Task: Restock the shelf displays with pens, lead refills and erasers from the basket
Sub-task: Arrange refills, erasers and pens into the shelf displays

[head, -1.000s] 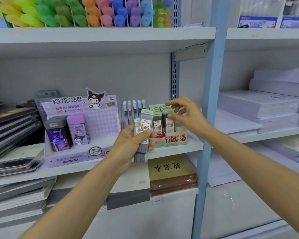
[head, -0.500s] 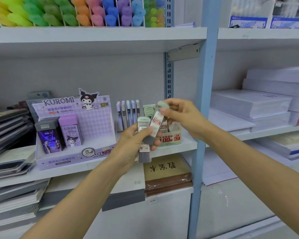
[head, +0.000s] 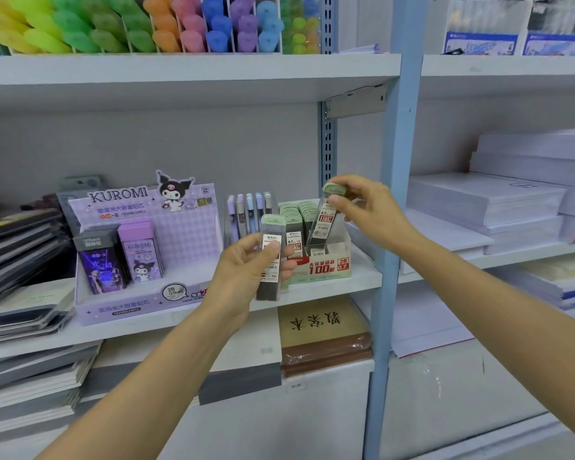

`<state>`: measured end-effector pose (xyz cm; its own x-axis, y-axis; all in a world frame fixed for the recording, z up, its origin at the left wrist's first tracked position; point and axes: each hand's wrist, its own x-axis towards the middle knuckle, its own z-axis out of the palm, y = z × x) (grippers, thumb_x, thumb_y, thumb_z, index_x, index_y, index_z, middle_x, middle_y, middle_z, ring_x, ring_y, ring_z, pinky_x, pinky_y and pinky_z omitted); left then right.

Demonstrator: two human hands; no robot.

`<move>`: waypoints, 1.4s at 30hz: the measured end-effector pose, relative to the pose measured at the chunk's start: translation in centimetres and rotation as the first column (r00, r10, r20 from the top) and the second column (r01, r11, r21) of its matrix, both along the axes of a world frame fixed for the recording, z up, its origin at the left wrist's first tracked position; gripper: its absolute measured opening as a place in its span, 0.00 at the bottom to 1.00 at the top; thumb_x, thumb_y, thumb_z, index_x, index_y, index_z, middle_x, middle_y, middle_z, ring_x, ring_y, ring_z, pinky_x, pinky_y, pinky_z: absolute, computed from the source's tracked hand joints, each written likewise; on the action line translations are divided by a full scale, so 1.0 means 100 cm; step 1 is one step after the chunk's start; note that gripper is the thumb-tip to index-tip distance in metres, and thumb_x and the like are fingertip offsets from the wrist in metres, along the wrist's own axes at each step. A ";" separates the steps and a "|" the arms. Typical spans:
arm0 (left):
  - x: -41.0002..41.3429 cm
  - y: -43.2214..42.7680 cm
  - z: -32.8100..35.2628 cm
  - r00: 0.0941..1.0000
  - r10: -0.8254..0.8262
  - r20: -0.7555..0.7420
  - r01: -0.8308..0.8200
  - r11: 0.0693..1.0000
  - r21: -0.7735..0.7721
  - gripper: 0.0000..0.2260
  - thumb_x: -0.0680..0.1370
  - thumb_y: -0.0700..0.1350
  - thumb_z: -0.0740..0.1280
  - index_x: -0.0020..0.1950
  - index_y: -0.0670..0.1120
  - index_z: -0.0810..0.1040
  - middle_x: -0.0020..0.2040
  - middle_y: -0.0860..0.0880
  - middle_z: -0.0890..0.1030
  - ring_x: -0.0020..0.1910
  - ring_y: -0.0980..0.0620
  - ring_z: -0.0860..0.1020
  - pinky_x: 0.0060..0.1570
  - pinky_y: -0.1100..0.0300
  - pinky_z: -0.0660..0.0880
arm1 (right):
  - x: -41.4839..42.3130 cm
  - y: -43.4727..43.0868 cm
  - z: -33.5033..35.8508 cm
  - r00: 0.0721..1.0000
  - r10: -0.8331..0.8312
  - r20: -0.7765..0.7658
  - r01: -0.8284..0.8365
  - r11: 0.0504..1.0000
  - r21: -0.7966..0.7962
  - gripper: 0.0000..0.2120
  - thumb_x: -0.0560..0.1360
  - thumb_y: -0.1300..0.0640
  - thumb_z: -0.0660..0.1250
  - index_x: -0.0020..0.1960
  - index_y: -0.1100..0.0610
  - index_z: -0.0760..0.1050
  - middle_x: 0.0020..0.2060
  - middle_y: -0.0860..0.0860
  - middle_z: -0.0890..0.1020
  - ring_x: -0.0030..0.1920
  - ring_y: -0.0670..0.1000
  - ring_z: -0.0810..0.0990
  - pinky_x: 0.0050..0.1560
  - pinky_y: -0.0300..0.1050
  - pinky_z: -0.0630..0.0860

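My left hand (head: 246,263) grips a small bunch of lead refill cases (head: 270,260) with pale green caps, held upright in front of the shelf. My right hand (head: 362,207) pinches the green cap of one lead refill case (head: 322,224) and holds it tilted, its lower end inside the green and red display box (head: 322,267) marked 2B 0.7. That box holds several more green-capped cases. No basket shows in the head view.
A purple Kuromi display box (head: 146,254) with two lead cases stands left of the green box. Slim pastel refill tubes (head: 248,214) stand behind my left hand. A blue shelf upright (head: 392,227) runs just right of my right hand. Paper stacks (head: 498,200) fill the right shelf.
My right hand drew one case from the bunch in my left hand and carried it right and back, down into the green display box. The left hand stayed roughly in place.
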<state>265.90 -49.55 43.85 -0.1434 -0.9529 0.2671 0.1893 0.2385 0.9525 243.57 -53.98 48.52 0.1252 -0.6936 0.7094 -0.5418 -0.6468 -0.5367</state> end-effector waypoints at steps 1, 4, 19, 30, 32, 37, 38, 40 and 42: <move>0.000 0.000 0.000 1.000 0.004 0.001 -0.004 1.000 0.003 0.09 0.79 0.42 0.66 0.59 0.44 0.78 0.47 0.44 0.86 0.44 0.49 0.85 0.42 0.60 0.81 | 0.002 -0.002 -0.001 0.999 -0.002 -0.036 0.002 1.000 0.017 0.09 0.78 0.58 0.66 0.58 0.55 0.78 0.48 0.48 0.82 0.46 0.49 0.79 0.46 0.46 0.78; -0.001 0.001 0.001 1.000 0.012 0.020 -0.012 1.000 0.013 0.09 0.78 0.42 0.67 0.58 0.44 0.79 0.46 0.45 0.86 0.44 0.49 0.85 0.41 0.60 0.81 | 0.008 -0.006 -0.005 0.987 0.011 -0.158 0.006 0.994 0.109 0.12 0.77 0.58 0.68 0.59 0.53 0.78 0.48 0.48 0.81 0.43 0.47 0.78 0.43 0.39 0.76; -0.022 0.003 0.006 0.991 0.117 0.066 -0.116 0.993 -0.011 0.05 0.75 0.42 0.71 0.50 0.44 0.79 0.44 0.48 0.86 0.40 0.54 0.85 0.33 0.66 0.77 | -0.002 -0.004 -0.022 0.912 -0.066 -0.406 0.080 0.997 0.018 0.21 0.81 0.51 0.60 0.73 0.51 0.68 0.70 0.48 0.69 0.69 0.47 0.67 0.68 0.46 0.65; -0.051 0.001 0.001 0.959 0.201 0.198 -0.153 0.960 -0.234 0.06 0.72 0.42 0.75 0.46 0.46 0.81 0.41 0.49 0.85 0.43 0.52 0.83 0.42 0.60 0.81 | -0.001 0.031 -0.022 0.944 0.294 0.147 -0.320 0.926 0.201 0.15 0.76 0.52 0.67 0.62 0.54 0.77 0.50 0.51 0.84 0.48 0.49 0.82 0.44 0.41 0.78; -0.058 0.000 -0.006 0.887 0.318 0.334 -0.176 0.903 -0.393 0.08 0.74 0.46 0.73 0.51 0.49 0.80 0.46 0.55 0.83 0.46 0.58 0.81 0.48 0.60 0.79 | -0.004 0.031 -0.023 0.954 0.264 0.142 -0.285 0.945 0.160 0.07 0.78 0.58 0.66 0.55 0.57 0.79 0.45 0.49 0.84 0.44 0.46 0.82 0.42 0.39 0.78; -0.052 0.001 -0.032 0.289 0.736 0.612 0.112 0.609 -0.785 0.25 0.79 0.54 0.63 0.73 0.45 0.65 0.71 0.48 0.69 0.71 0.51 0.65 0.70 0.57 0.59 | -0.025 0.027 -0.023 0.972 0.056 0.228 -0.068 0.997 0.045 0.06 0.82 0.58 0.59 0.49 0.52 0.74 0.41 0.48 0.82 0.42 0.45 0.81 0.41 0.41 0.77; -0.054 0.001 -0.037 0.162 0.751 0.641 0.174 0.617 -0.767 0.28 0.79 0.53 0.63 0.76 0.43 0.61 0.76 0.45 0.63 0.74 0.47 0.60 0.74 0.55 0.53 | -0.027 0.026 -0.026 0.983 0.026 0.179 -0.038 0.997 0.062 0.06 0.82 0.57 0.58 0.49 0.51 0.72 0.44 0.49 0.83 0.46 0.48 0.81 0.45 0.44 0.77; -0.057 0.004 -0.043 0.002 0.754 0.656 0.203 0.642 -0.739 0.32 0.78 0.50 0.63 0.78 0.42 0.55 0.78 0.43 0.57 0.77 0.45 0.56 0.75 0.50 0.47 | -0.026 0.024 -0.035 0.998 0.016 0.061 -0.024 0.990 0.137 0.06 0.83 0.57 0.56 0.49 0.49 0.69 0.50 0.51 0.83 0.55 0.49 0.81 0.53 0.45 0.77; -0.059 0.006 -0.040 -0.006 0.771 0.637 0.183 0.627 -0.757 0.32 0.76 0.49 0.65 0.77 0.42 0.59 0.75 0.43 0.64 0.74 0.45 0.62 0.73 0.46 0.52 | -0.023 0.025 -0.044 0.999 0.032 -0.016 -0.028 0.979 0.200 0.05 0.83 0.57 0.55 0.51 0.51 0.68 0.54 0.53 0.82 0.58 0.49 0.80 0.56 0.46 0.76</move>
<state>260.01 -48.93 39.85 -0.4365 -0.6779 0.5916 -0.8937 0.4025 -0.1982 241.29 -51.52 44.09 0.1602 -0.8168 0.5543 -0.5354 -0.5436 -0.6464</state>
